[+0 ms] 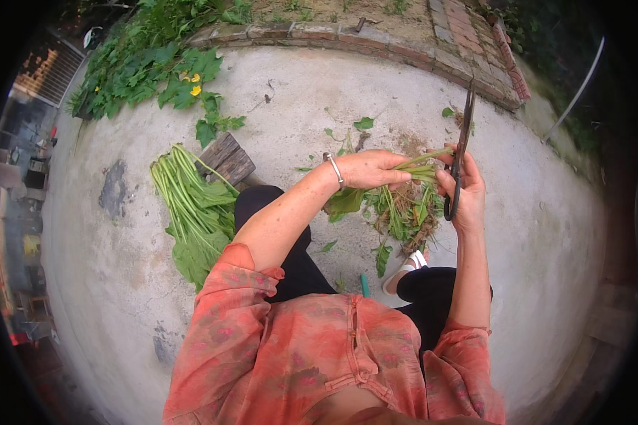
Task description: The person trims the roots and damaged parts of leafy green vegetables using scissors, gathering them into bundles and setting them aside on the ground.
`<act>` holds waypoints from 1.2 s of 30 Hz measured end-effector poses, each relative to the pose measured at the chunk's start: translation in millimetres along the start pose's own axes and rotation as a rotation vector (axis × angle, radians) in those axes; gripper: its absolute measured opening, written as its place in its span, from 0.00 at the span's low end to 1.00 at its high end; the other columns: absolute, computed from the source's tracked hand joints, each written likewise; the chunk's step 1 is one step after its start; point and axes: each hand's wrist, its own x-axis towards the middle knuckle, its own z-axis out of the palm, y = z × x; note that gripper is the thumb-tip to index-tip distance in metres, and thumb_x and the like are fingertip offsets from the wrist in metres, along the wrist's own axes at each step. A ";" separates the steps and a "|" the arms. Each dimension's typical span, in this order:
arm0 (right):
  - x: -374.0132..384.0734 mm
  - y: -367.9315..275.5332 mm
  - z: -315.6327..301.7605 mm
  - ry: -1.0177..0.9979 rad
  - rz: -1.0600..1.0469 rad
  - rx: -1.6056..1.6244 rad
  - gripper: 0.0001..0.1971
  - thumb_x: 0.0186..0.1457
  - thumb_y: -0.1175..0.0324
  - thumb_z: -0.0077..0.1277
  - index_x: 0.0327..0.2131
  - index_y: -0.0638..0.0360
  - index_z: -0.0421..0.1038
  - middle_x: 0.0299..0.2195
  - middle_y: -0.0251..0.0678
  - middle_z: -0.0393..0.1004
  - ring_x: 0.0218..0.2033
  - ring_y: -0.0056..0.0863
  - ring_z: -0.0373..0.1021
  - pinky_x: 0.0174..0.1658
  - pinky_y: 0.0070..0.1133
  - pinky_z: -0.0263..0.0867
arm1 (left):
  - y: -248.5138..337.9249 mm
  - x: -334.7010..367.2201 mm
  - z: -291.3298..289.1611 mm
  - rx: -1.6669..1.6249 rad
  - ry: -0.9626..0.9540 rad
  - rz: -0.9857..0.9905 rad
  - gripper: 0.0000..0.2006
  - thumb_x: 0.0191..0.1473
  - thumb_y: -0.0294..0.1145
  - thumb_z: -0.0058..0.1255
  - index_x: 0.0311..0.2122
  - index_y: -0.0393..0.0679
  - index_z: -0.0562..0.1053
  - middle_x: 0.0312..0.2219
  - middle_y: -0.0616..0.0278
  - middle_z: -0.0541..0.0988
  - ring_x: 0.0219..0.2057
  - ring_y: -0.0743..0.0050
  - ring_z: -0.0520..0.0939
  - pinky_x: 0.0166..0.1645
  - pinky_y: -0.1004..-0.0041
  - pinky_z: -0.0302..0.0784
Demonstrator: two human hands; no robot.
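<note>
Spreading across most of the view, a pale concrete yard floor (pixel 319 92) is edged at the far side by a curved brick border (pixel 376 39), with a leafy vine bearing yellow flowers (pixel 156 64) at the upper left. On the ground to the person's left lies a bundle of long-stemmed greens (pixel 195 209), its stalks beside a weathered wooden block (pixel 227 159). Ahead of the knees sits a heap of trimmed leaves and roots (pixel 404 212). The left hand (pixel 368 168), a metal bangle (pixel 334 170) at its wrist, is closed around a small bunch of green stems (pixel 422 166) held over that heap. The right hand (pixel 464 191) grips dark scissors (pixel 461 152), blades pointing upward, just beside the stem ends.
</note>
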 end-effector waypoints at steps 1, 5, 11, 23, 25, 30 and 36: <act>-1.7 -5.6 2.2 -0.033 -0.041 0.064 0.25 0.50 0.76 0.58 0.52 0.59 0.64 0.43 0.38 0.75 0.31 0.14 0.70 0.30 0.11 0.67 | 2.9 4.6 4.0 0.012 -0.004 0.008 0.14 0.63 0.43 0.40 0.37 0.44 0.71 0.22 0.72 0.69 0.27 0.81 0.69 0.35 0.74 0.67; -5.1 -0.7 4.1 0.014 -0.008 0.126 0.21 0.50 0.82 0.54 0.49 0.61 0.66 0.34 0.35 0.72 0.25 0.16 0.67 0.27 0.13 0.65 | 9.4 9.8 15.3 0.024 -0.018 0.057 0.15 0.63 0.43 0.40 0.37 0.42 0.71 0.21 0.68 0.71 0.27 0.76 0.72 0.35 0.72 0.69; 2.8 4.1 -0.6 0.054 -0.009 0.107 0.21 0.49 0.84 0.54 0.49 0.61 0.65 0.33 0.35 0.71 0.26 0.18 0.67 0.27 0.14 0.65 | 9.2 4.4 18.7 -0.006 -0.004 0.083 0.16 0.62 0.44 0.40 0.36 0.42 0.72 0.24 0.66 0.77 0.30 0.72 0.77 0.38 0.71 0.71; 10.1 2.9 -5.0 -0.084 -0.098 0.153 0.27 0.54 0.78 0.53 0.57 0.63 0.58 0.39 0.42 0.72 0.30 0.18 0.67 0.33 0.14 0.65 | 4.8 2.8 15.1 0.167 0.048 -0.033 0.17 0.62 0.43 0.40 0.35 0.36 0.69 0.19 0.61 0.77 0.26 0.63 0.81 0.36 0.65 0.74; 10.1 1.0 -4.1 -0.122 -0.115 0.181 0.28 0.55 0.76 0.52 0.59 0.63 0.55 0.43 0.46 0.72 0.30 0.18 0.67 0.35 0.14 0.65 | 19.9 -13.8 -0.6 0.075 0.257 -0.022 0.16 0.63 0.41 0.40 0.32 0.35 0.66 0.16 0.61 0.74 0.20 0.66 0.80 0.28 0.68 0.74; 16.8 13.7 -25.2 -0.056 -0.148 0.101 0.31 0.57 0.69 0.53 0.61 0.65 0.52 0.53 0.54 0.65 0.30 0.16 0.66 0.34 0.14 0.65 | 63.1 -115.6 -69.4 -0.086 0.972 0.083 0.15 0.63 0.40 0.39 0.32 0.38 0.62 0.18 0.65 0.71 0.14 0.77 0.77 0.19 0.77 0.70; 10.5 12.6 -28.8 -0.069 -0.082 0.124 0.26 0.61 0.66 0.48 0.60 0.64 0.54 0.46 0.50 0.71 0.25 0.16 0.66 0.29 0.15 0.65 | 75.8 -274.4 -110.1 0.209 1.573 -0.045 0.15 0.64 0.43 0.38 0.35 0.39 0.63 0.18 0.64 0.71 0.14 0.76 0.75 0.18 0.78 0.70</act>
